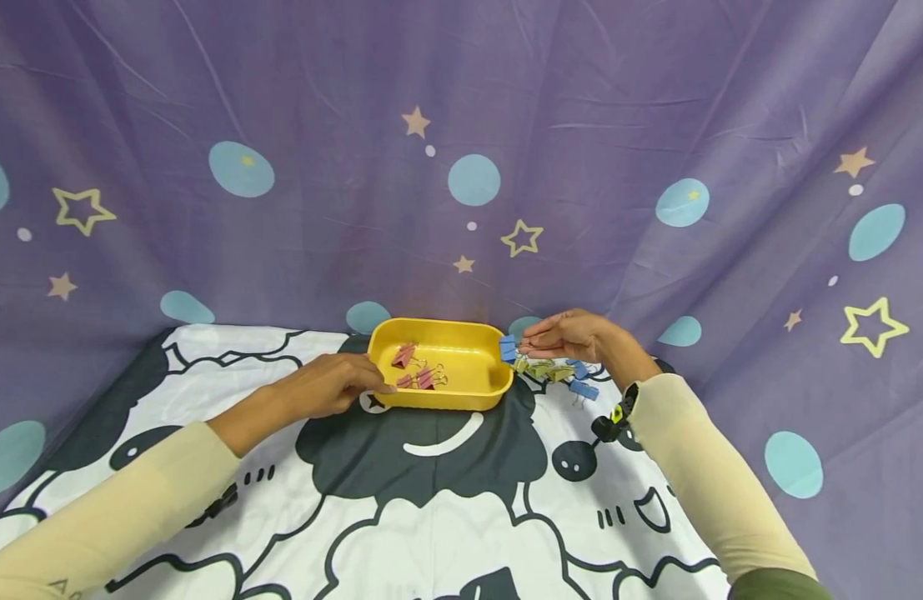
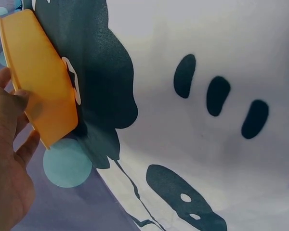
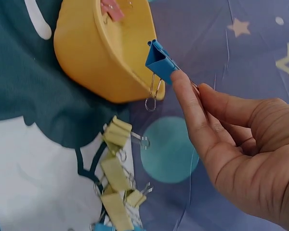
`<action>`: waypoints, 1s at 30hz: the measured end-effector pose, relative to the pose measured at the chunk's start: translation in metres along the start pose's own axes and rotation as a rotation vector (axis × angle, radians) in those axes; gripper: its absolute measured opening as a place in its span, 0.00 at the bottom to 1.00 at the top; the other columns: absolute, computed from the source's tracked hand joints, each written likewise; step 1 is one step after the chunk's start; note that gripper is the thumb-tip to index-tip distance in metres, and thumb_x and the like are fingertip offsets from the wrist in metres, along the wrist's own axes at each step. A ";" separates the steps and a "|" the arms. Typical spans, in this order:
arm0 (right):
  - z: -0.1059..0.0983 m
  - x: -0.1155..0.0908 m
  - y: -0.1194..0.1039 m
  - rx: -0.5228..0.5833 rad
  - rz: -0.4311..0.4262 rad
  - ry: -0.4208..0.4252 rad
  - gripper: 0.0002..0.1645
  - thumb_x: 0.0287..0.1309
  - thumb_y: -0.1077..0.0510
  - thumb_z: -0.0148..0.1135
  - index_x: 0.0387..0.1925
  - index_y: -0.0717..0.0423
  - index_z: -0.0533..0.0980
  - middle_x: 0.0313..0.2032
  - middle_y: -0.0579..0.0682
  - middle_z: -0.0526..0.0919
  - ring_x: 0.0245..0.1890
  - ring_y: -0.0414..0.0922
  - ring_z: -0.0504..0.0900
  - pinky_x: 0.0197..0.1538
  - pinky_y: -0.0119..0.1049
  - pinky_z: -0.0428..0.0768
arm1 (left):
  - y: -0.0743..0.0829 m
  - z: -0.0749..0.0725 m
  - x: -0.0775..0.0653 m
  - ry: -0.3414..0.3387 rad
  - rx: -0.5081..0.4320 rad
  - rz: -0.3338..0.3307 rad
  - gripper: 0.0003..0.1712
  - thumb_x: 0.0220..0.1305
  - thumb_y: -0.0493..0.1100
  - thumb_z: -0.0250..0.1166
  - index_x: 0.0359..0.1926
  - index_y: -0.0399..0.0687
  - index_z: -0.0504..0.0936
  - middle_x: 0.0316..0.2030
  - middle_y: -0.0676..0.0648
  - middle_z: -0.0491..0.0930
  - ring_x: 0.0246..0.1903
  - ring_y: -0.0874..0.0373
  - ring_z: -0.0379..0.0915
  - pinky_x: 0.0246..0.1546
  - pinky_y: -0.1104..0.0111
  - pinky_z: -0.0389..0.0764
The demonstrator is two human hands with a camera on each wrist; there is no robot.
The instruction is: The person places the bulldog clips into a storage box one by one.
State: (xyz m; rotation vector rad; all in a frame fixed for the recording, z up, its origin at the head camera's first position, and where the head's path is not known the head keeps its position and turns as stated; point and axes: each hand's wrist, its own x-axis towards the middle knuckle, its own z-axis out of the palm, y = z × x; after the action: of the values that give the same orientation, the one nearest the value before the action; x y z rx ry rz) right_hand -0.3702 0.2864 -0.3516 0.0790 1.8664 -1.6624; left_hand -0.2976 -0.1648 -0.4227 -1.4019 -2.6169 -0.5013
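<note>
Between thumb and fingers my right hand (image 3: 245, 130) pinches a blue binder clip (image 3: 160, 61) by one wire handle; its other handle hangs down. In the head view this clip overlaps the right end of a yellow tray (image 1: 469, 400). My left hand (image 1: 337, 385) grips the tray's left end, thumb at the rim, as the left wrist view shows. Inside the tray lie several pink binder clips (image 1: 431, 377), towards its left side. Below my right hand is a pile of yellow binder clips (image 3: 114, 173), with blue binder clips (image 1: 584, 389) beside them.
A cloth (image 1: 446, 550) printed with black-and-white cartoon shapes covers the table. Behind the tray hangs a purple curtain (image 1: 341, 208) with stars and light blue ovals. A dark band with a small device (image 1: 614, 419) is on my right wrist.
</note>
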 end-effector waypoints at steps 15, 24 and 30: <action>0.041 0.013 -0.006 -0.006 -0.054 0.061 0.28 0.78 0.77 0.58 0.76 0.79 0.71 0.41 0.56 0.95 0.42 0.48 0.96 0.56 0.42 0.93 | -0.002 0.000 -0.001 0.003 -0.024 -0.007 0.32 0.65 0.19 0.64 0.55 0.56 0.97 0.50 0.56 0.94 0.51 0.58 0.87 0.51 0.57 0.90; 0.065 0.024 -0.004 -0.121 -0.063 0.131 0.25 0.73 0.79 0.62 0.69 0.81 0.77 0.44 0.63 0.95 0.41 0.50 0.96 0.62 0.49 0.91 | -0.002 0.000 0.000 0.004 -0.019 -0.012 0.31 0.65 0.20 0.65 0.55 0.56 0.97 0.51 0.55 0.94 0.51 0.58 0.87 0.50 0.58 0.90; 0.080 0.029 -0.002 -0.177 -0.049 0.154 0.23 0.72 0.78 0.65 0.65 0.80 0.79 0.46 0.67 0.95 0.40 0.50 0.97 0.57 0.47 0.93 | -0.001 -0.001 0.000 0.003 -0.023 -0.014 0.31 0.66 0.20 0.64 0.55 0.55 0.97 0.51 0.55 0.95 0.52 0.58 0.87 0.50 0.58 0.90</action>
State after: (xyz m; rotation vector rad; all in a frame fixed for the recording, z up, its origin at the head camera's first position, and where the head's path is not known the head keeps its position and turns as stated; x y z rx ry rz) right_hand -0.3611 0.2025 -0.3643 0.0905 2.1393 -1.5543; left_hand -0.2981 -0.1657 -0.4225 -1.3902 -2.6286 -0.5364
